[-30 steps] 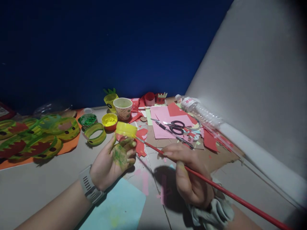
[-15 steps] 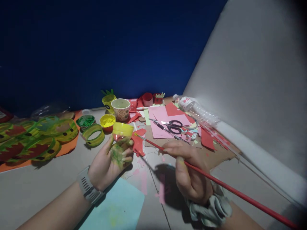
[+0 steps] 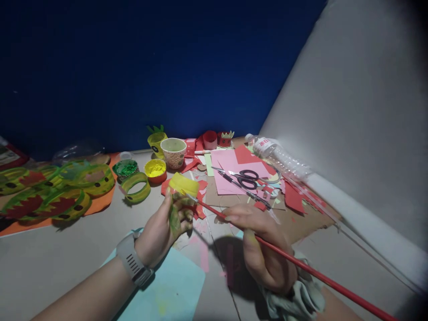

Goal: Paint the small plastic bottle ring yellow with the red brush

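Observation:
A yellow-painted ring (image 3: 183,183) is held at the fingertips of my left hand (image 3: 174,220), whose palm and fingers carry green paint. My right hand (image 3: 267,249) pinches a long red paintbrush (image 3: 294,259). The brush's tip touches or nearly touches the ring's lower side; which of the two is hard to tell. Just behind the ring stand a cup of yellow paint (image 3: 155,169) and a cup of green paint (image 3: 125,168). Beside them lies a yellow-green ring (image 3: 135,188). A patterned paper cup (image 3: 174,154) stands farther back.
Several painted rings (image 3: 63,200) lie on orange paper at the left. Scissors (image 3: 247,178) and a pen rest on pink paper (image 3: 224,160). A plastic bottle (image 3: 281,156) leans by the right wall. Light-blue paper (image 3: 167,285) lies below my left hand.
The yellow ring has tilted in my left hand. The brush tip has come to its lower side. The whole view has shifted slightly, with the surroundings now farther right.

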Motion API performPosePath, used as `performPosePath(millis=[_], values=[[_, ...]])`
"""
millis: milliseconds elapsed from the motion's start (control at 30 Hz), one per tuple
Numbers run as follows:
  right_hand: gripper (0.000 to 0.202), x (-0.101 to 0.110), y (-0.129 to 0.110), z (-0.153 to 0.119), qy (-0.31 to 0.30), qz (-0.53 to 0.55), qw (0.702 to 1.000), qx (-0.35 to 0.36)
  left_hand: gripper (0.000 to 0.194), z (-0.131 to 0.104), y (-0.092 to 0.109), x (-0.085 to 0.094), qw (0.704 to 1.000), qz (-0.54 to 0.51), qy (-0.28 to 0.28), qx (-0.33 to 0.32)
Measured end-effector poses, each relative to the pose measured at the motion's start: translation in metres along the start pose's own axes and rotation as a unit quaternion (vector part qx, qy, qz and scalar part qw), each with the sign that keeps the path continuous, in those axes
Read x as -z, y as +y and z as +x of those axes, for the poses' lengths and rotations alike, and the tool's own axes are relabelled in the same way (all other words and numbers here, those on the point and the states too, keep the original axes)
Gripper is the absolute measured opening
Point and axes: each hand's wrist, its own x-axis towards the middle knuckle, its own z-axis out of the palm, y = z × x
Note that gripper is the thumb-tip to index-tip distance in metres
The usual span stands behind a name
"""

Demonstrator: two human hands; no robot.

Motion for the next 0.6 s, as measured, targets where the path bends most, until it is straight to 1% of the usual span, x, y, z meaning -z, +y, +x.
performPosePath(millis=[133, 267, 467, 600], values=[[0.037, -0.0008, -0.0006, 0.0001, -0.006, -0.017, 1.000, -0.007, 0.039, 0.0004, -0.0008, 0.0006, 1.000, 0.007, -0.003, 0.003], [0.036, -0.0002, -0.0001, -0.0004, -0.016, -0.034, 0.999, -0.002, 0.036, 0.0001, -0.0017, 0.0017, 1.000, 0.013, 0.002, -0.008], [0.034, 0.0000, 0.0000, 0.0008, -0.012, -0.043, 0.999, -0.007, 0.030, 0.0008, -0.0019, 0.0031, 0.999, -0.029, -0.010, -0.012], [0.034, 0.0003, -0.0011, 0.0020, -0.015, -0.040, 0.999, -0.011, 0.033, 0.0019, -0.0027, 0.0050, 1.000, -0.023, -0.004, -0.016]])
